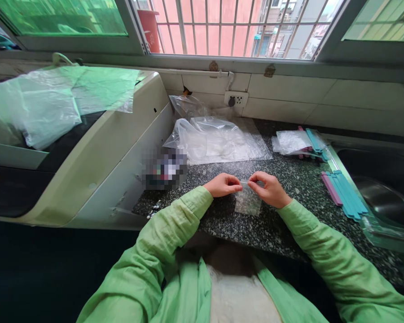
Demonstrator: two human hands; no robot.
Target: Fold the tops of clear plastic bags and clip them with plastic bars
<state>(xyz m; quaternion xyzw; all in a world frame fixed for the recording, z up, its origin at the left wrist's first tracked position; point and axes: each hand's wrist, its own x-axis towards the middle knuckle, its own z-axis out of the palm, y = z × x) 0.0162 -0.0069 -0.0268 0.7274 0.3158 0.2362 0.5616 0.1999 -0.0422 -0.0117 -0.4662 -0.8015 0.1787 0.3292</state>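
A small clear plastic bag (248,202) hangs between my hands, just above the speckled dark countertop (218,220). At its top left edge my left hand (223,185) is pinched closed on the bag. My right hand (268,188) pinches the top right edge in the same way, thumb against fingertips. The bag looks flat, and I cannot make out anything inside it. Beyond my hands lies a pile of clear plastic bags (218,139) on the counter.
To the right are teal strips (346,195), a pink strip (331,189) and bagged strips (294,142), beside a sink (387,197). A beige machine (121,148) with plastic sheets (54,103) on top stands left. A blurred object (166,169) sits near it. A wall socket (236,98) is behind.
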